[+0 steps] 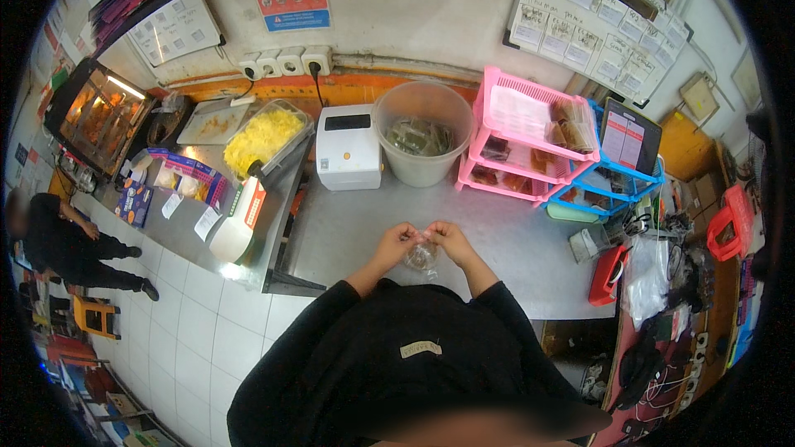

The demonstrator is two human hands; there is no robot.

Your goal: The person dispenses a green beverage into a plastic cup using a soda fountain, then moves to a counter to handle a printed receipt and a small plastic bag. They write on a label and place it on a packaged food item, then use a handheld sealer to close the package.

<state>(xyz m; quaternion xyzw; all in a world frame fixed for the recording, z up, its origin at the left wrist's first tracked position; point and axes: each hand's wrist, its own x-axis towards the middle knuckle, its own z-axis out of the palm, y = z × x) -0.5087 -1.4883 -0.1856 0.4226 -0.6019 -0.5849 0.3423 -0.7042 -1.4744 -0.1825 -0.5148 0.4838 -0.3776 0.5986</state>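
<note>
A small clear plastic bag (pixel 422 257) with brownish contents hangs between my two hands, close to my body over the front edge of the steel table (pixel 348 223). My left hand (pixel 399 242) pinches the top of the bag from the left. From the right, my right hand (pixel 449 241) pinches the same bag top, and the fingertips of both hands almost meet. Beyond my hands, a large plastic bucket (pixel 422 167) holds several small bags with green contents. A white label printer (pixel 349 164) stands beside the bucket on its left.
Pink stacked trays (pixel 534 152) and blue trays (pixel 640 185) stand right, with a tablet (pixel 628 139). A red tape dispenser (pixel 607 276) lies at the right edge. Left are a tub of yellow shreds (pixel 264 136) and a white bottle (pixel 236 230). Another person (pixel 62 242) stands far left.
</note>
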